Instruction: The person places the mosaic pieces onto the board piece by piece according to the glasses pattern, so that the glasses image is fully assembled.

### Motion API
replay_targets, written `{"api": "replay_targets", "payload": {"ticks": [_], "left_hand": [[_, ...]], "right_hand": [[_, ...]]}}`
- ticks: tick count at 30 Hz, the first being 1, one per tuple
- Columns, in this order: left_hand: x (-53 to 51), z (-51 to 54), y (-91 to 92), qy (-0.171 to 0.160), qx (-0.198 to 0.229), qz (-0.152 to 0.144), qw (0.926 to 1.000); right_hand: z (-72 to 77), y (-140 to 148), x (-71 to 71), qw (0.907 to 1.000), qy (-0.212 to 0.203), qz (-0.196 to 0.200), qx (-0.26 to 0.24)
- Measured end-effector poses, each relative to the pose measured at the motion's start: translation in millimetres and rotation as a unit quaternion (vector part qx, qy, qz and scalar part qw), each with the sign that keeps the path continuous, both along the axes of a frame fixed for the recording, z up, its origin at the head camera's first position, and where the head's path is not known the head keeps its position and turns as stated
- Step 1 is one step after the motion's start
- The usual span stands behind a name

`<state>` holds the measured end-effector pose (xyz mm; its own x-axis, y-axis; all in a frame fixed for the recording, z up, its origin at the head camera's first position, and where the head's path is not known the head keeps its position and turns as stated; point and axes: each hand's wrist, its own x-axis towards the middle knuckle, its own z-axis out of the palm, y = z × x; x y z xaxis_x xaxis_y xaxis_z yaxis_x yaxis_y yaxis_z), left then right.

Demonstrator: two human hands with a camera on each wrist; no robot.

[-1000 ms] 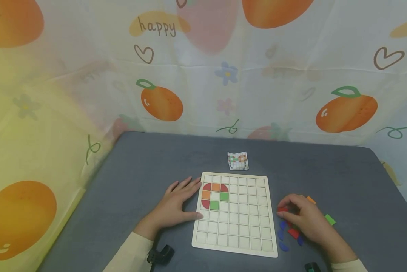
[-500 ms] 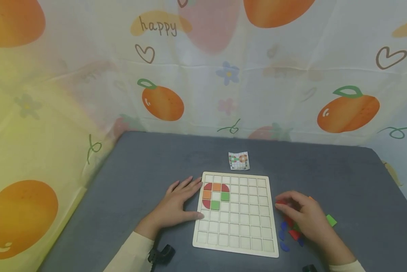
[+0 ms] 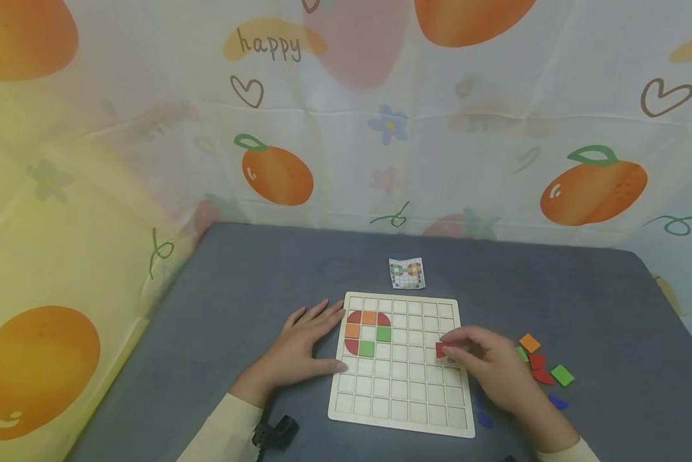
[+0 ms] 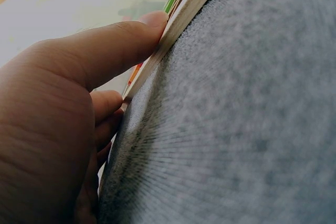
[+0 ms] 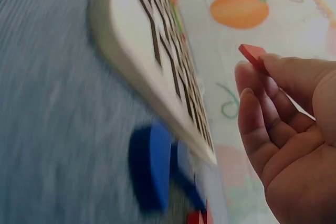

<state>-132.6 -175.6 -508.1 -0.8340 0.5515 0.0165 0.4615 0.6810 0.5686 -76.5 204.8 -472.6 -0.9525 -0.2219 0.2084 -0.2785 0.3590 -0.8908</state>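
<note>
A pale wooden grid board (image 3: pixel 400 390) lies on the table. Toward its upper left, red rounded, orange square and green square tiles (image 3: pixel 366 349) sit in a ring of cells. My left hand (image 3: pixel 293 351) rests at the board's left side, thumb (image 4: pixel 153 20) and fingertips touching the edge. Between thumb and fingers my right hand (image 3: pixel 493 364) pinches a red tile (image 5: pixel 253 56), raised over the board's right columns. Part of that tile is hidden by the fingers, so its full outline cannot be told.
Right of the board lie loose tiles: an orange square (image 3: pixel 529 343), a green square (image 3: pixel 562 375), red pieces (image 3: pixel 542 376) and blue rounded pieces (image 5: pixel 152 166). A small printed pattern card (image 3: pixel 406 274) lies behind the board. A patterned cloth (image 3: pixel 473 122) hangs behind the table.
My right hand has lifted the red tile from beside the loose pieces and moved left over the board, uncovering several tiles. The left hand has stayed in place.
</note>
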Motion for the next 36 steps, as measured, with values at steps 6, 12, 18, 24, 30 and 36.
{"api": "replay_targets", "payload": {"ticks": [6, 12, 18, 24, 30, 36], "left_hand": [[0.7, 1.4, 0.4, -0.003, -0.002, 0.000, 1.0000], [0.4, 1.3, 0.2, 0.005, 0.002, -0.003, 1.0000], [0.2, 0.8, 0.0, 0.012, 0.006, -0.005, 0.9999], [0.7, 1.1, 0.5, 0.012, 0.007, -0.004, 0.9999], [0.9, 1.6, 1.0, 0.012, 0.011, -0.004, 0.9999], [0.6, 1.7, 0.7, 0.014, 0.015, -0.006, 0.9998]], "right_hand": [[5.2, -19.2, -5.5, 0.9992, -0.037, 0.010, -0.003], [5.1, -40.4, -12.4, 0.9974, -0.067, 0.017, 0.020], [3.6, -61.3, -15.2, 0.9949, -0.089, 0.010, 0.045], [0.9, -80.6, -16.9, 0.9923, -0.110, -0.006, 0.056], [-3.4, -93.1, -16.6, 0.9901, -0.117, -0.019, 0.075], [-6.3, -98.9, -16.8, 0.9896, -0.106, -0.032, 0.091]]}}
